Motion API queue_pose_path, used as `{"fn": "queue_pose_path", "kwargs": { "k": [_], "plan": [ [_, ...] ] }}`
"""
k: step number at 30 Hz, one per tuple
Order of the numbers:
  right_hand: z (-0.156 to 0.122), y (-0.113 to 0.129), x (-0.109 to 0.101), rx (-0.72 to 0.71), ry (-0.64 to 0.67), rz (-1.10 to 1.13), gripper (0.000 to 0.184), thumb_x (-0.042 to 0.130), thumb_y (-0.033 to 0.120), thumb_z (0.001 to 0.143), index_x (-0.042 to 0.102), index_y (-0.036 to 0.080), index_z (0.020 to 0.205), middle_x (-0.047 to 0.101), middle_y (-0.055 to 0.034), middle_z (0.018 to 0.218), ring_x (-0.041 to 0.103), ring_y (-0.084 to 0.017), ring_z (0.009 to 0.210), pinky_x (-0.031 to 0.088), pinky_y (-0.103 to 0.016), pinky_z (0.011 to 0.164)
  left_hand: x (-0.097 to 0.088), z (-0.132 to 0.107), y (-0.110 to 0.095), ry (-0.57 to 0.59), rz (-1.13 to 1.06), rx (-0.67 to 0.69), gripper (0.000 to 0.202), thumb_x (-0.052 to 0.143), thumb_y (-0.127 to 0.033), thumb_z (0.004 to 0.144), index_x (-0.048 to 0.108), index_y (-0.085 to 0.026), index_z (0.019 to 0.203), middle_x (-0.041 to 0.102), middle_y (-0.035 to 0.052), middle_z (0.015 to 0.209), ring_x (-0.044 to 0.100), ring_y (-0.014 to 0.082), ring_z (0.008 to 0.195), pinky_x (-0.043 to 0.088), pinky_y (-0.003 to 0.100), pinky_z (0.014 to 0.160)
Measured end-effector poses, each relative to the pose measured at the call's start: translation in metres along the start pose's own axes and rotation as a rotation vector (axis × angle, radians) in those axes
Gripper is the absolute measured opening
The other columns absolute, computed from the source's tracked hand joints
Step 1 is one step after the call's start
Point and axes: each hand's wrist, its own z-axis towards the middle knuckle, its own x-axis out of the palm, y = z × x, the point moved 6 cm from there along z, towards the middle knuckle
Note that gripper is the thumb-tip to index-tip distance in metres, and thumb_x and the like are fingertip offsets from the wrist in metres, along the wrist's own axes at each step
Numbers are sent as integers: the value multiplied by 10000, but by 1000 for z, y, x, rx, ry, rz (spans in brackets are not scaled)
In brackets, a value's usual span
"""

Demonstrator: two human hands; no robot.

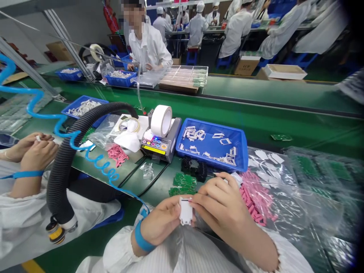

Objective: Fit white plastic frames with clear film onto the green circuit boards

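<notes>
A small white rectangular plastic part (186, 211) with a dark slot near its top edge is held low in front of my body. My left hand (159, 223), a blue strap round its wrist, is closed on the part's left side. Thumb and finger of my right hand (220, 203) pinch at its upper right corner; whether they hold something smaller there is hidden. Just beyond my hands lie green circuit boards (183, 183) and a cluster of black parts (194, 168). Pink strips (254, 199) are heaped on clear plastic to the right.
A blue tray (212, 142) holds white frames; a tape dispenser (159, 146) stands left of it. White pieces (267, 161) and bagged boards (318, 168) lie right. A black hose (61, 163) and coiled blue cord (99, 163) cross the left, near a co-worker's hands (38, 153).
</notes>
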Motion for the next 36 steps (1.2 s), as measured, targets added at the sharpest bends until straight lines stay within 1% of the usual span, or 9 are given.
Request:
{"fn": "queue_pose_path", "kwargs": {
  "k": [7, 10, 13, 20, 24, 26, 29, 32, 36],
  "plan": [
    [5, -4, 15, 30, -65, 211, 154, 584, 139, 834, 625, 206, 701, 547, 21, 641, 468, -130, 674, 360, -367, 782, 1, 0, -2, 31, 78, 28, 385, 678, -476, 717, 705, -123, 868, 605, 47, 681, 546, 134, 657, 396, 270, 659],
    [5, -19, 40, 244, 6, 551, 168, 592, 259, 844, 603, 196, 689, 510, 4, 715, 503, -131, 700, 415, -291, 667, -6, -2, -6, -21, 121, 41, 408, 688, -499, 693, 711, -136, 877, 603, 40, 674, 536, 137, 655, 389, 275, 659],
    [0, -22, 67, 416, 173, 902, 225, 541, 405, 863, 595, 189, 835, 528, -21, 810, 541, -135, 725, 453, -260, 615, -12, -7, -12, -44, 231, 38, 408, 687, -493, 698, 722, -136, 894, 623, 45, 678, 534, 140, 659, 388, 281, 673],
    [3, -16, 58, 137, 276, 918, 408, 530, 504, 856, 608, 219, 1139, 538, -101, 1140, 534, -194, 1048, 440, -368, 894, -12, -12, -14, 31, 94, -9, 501, 641, -517, 727, 718, -82, 963, 639, 63, 594, 603, 181, 629, 441, 315, 670],
    [10, -16, 49, 50, 236, 769, 396, 523, 538, 840, 663, 223, 1034, 565, -62, 944, 536, -170, 896, 445, -341, 800, -10, -12, -19, 72, 86, -42, 499, 600, -501, 765, 706, -73, 999, 657, 75, 612, 619, 191, 604, 467, 336, 665],
    [14, -15, 47, 45, 193, 685, 424, 514, 577, 818, 665, 219, 989, 553, -46, 867, 517, -174, 858, 437, -338, 763, -16, -15, -32, -41, 212, 31, 440, 558, -463, 812, 690, -122, 1058, 699, 96, 763, 626, 191, 675, 470, 329, 682],
    [18, -13, 50, 66, 170, 559, 430, 507, 587, 810, 648, 214, 972, 565, -47, 870, 508, -188, 861, 421, -352, 760, -17, -31, -66, -261, 657, 339, 335, 560, -334, 839, 655, -222, 1140, 693, 94, 1022, 608, 216, 917, 452, 330, 815],
    [21, -11, 56, 104, 179, 478, 388, 515, 551, 828, 634, 199, 940, 577, -51, 876, 510, -192, 849, 411, -357, 756, -6, -48, -81, -278, 1117, 536, 370, 597, -228, 811, 628, -266, 1178, 681, 85, 1082, 579, 241, 1039, 381, 372, 980],
    [26, -6, 68, 146, 252, 469, 301, 555, 487, 836, 634, 209, 924, 591, -45, 886, 512, -193, 860, 403, -361, 774, -10, -59, -77, -297, 1440, 581, 411, 590, -217, 814, 587, -276, 1221, 665, 78, 1151, 577, 242, 1098, 352, 415, 1060]
  ]
}}
